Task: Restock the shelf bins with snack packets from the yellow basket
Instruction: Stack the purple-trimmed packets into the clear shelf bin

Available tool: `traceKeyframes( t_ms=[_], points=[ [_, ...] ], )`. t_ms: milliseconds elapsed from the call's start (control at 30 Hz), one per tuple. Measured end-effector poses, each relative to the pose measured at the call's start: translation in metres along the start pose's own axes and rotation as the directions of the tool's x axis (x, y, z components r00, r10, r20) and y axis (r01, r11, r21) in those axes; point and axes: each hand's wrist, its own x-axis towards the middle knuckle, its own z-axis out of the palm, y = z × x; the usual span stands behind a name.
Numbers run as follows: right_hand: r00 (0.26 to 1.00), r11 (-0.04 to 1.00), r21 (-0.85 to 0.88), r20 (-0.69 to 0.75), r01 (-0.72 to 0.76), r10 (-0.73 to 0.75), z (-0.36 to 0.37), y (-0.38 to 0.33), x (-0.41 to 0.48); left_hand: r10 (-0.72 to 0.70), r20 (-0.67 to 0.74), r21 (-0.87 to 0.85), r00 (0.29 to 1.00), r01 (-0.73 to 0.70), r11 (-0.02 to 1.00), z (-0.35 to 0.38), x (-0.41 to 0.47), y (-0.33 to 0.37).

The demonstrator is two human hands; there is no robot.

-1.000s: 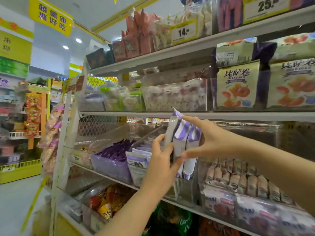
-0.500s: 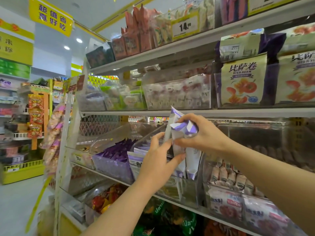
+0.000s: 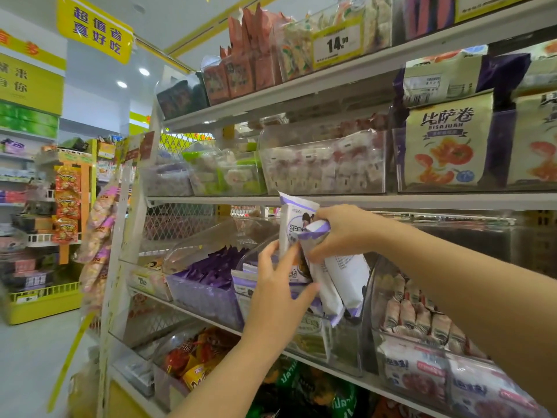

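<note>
The right hand (image 3: 340, 230) reaches in from the right and its fingers (image 3: 321, 220) are curled tight round the crumpled tops of a small bunch of white-and-purple snack packets (image 3: 346, 276). The packets hang tilted from that grip, and their lower ends dip into the mouth of a clear shelf bin (image 3: 313, 333) on the middle shelf (image 3: 211, 200). More packets of the same sort already lie in this bin, on its left side.

The left hand (image 3: 277, 285) comes up from below. Its fingers are fairly straight and spread, laid against the near left face of the held packets, with the thumb stretched out to the right beneath them. It clasps nothing.

Just left of this bin stands another clear bin (image 3: 205, 297) filled with dark purple packets. Just right of it, a third bin (image 3: 401, 342) holds rows of pink-striped packets standing on end. On the shelf above, a clear bin of pale wrapped sweets (image 3: 322, 167) sits beside large bags printed with orange rolls (image 3: 446, 140). Higher up, a yellow price tag (image 3: 336, 43) reads 14.99.
</note>
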Motion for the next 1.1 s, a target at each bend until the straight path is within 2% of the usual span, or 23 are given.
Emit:
traceKeyframes(
  t_ms=[67,133,300,400,467,567,667,733,800,867,900,967,1033,1100],
  points=[
    [0.999,0.999,-0.02,-0.022,0.026,-0.026,0.012,0.001,0.0,-0.042,0.016,0.025,0.999,0.041,0.999,0.004,0.0,-0.001],
    [0.994,0.997,0.059,-0.097,0.053,-0.047,0.021,0.007,-0.003,-0.069,0.0,0.035,0.998,0.069,0.997,0.005,-0.001,-0.004],
    [0.965,0.987,0.156,-0.261,0.046,-0.003,0.031,0.029,-0.015,-0.031,-0.049,0.102,0.998,0.036,0.994,0.01,-0.002,-0.003],
    [0.955,0.99,0.134,-0.298,0.043,-0.001,0.039,0.033,-0.021,0.019,-0.046,0.229,0.999,-0.007,0.973,0.016,0.001,0.002],
    [0.973,0.995,0.09,-0.231,0.044,-0.022,0.044,0.033,-0.026,0.051,-0.047,0.229,0.998,-0.039,0.973,0.018,0.003,0.005],
    [0.997,0.999,0.047,-0.074,-0.021,0.025,0.047,0.032,-0.038,0.075,-0.026,0.115,0.997,-0.072,0.991,0.016,-0.002,0.001],
    [0.994,0.971,-0.239,0.106,-0.015,0.041,0.049,0.036,-0.054,0.083,-0.047,0.0,0.995,-0.083,0.997,0.01,-0.011,-0.003],
    [0.977,0.959,-0.282,0.211,0.034,0.027,0.045,0.034,-0.062,0.107,-0.122,-0.046,0.987,-0.113,0.992,0.006,-0.014,0.001],
    [0.99,0.988,-0.152,0.14,0.018,0.003,0.032,0.031,-0.065,0.115,-0.209,-0.084,0.971,-0.135,0.987,0.001,-0.01,0.009],
    [0.995,0.988,0.154,-0.1,-0.009,0.025,0.016,0.03,-0.064,0.095,-0.267,-0.161,0.959,-0.142,0.977,-0.007,-0.004,0.019],
    [0.98,0.92,0.391,-0.183,-0.005,0.083,0.009,0.031,-0.062,0.082,-0.276,-0.199,0.958,-0.141,0.97,-0.01,0.0,0.024],
    [0.98,0.636,0.771,-0.145,0.024,0.139,-0.005,0.03,-0.059,0.035,-0.247,-0.307,0.968,-0.113,0.945,-0.015,0.008,0.034],
    [0.997,0.356,0.933,-0.073,0.055,0.036,-0.016,0.026,-0.059,-0.016,-0.165,-0.477,0.986,-0.065,0.877,-0.017,0.016,0.041],
    [0.992,0.186,0.979,-0.061,0.08,-0.107,-0.024,0.024,-0.059,-0.043,-0.076,-0.607,0.996,-0.012,0.794,-0.017,0.025,0.046]
  ],
)
